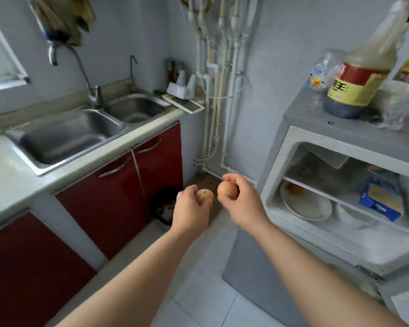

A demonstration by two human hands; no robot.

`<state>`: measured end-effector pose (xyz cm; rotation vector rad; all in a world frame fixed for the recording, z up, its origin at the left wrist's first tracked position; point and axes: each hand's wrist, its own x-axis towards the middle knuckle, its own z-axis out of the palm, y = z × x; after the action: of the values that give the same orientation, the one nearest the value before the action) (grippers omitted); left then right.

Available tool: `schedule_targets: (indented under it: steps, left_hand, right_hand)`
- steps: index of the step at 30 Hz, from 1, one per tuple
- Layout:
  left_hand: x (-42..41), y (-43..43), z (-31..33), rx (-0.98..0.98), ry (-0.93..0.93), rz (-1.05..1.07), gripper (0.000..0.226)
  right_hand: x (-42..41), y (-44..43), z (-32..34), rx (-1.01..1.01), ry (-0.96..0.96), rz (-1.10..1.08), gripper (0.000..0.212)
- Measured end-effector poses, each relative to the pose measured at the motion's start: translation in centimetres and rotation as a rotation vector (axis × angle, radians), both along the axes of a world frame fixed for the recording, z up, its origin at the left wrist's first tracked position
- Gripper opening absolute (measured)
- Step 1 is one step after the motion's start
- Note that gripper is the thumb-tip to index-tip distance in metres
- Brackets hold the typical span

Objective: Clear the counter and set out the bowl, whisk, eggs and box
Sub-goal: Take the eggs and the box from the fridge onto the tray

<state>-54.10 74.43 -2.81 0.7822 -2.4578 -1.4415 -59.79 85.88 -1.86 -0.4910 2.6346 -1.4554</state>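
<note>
My left hand (191, 208) grips a pale speckled egg (205, 195) out over the floor. Just to its right, my right hand (242, 201) holds a brown egg (226, 188) in its fingertips. Both hands hang between the counter (17, 182) on the left and the open small fridge (340, 244) on the right. Inside the fridge, a white plate (305, 205) carries another brown egg (294, 189), a white bowl (351, 214) stands beside it, and a blue and yellow box (383, 198) leans at the right. No whisk is in view.
A double steel sink (64, 135) is set in the counter above red cabinet doors (118, 192). A dark bin (164, 205) stands on the floor by the cabinets. A large sauce bottle (361, 74) and other containers stand on the fridge top. White pipes (217, 67) run down the corner.
</note>
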Motion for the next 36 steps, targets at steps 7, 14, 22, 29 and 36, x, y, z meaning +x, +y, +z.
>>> schedule_targets:
  steps: [7, 14, 22, 29, 36]
  left_hand:
    - [8.7, -12.1, 3.1, -0.043, 0.063, 0.220, 0.056]
    - [19.4, -25.0, 5.3, -0.080, 0.070, 0.422, 0.010]
    - [29.2, -35.3, 5.3, -0.064, 0.017, 0.552, 0.048]
    - [33.9, -42.1, 2.7, -0.029, -0.010, 0.673, 0.027]
    - [36.0, -47.9, 0.9, -0.018, 0.022, 0.787, 0.019]
  right_hand:
    - [6.4, -12.0, 3.1, 0.006, 0.015, 0.191, 0.053]
    - [15.5, -26.0, 5.5, -0.005, 0.033, 0.370, 0.052]
    - [23.6, -38.8, 5.1, -0.012, -0.023, 0.500, 0.057]
    - [27.3, -47.0, 2.6, 0.024, -0.103, 0.590, 0.054]
    - [27.3, -54.5, -0.3, 0.079, -0.133, 0.687, 0.053]
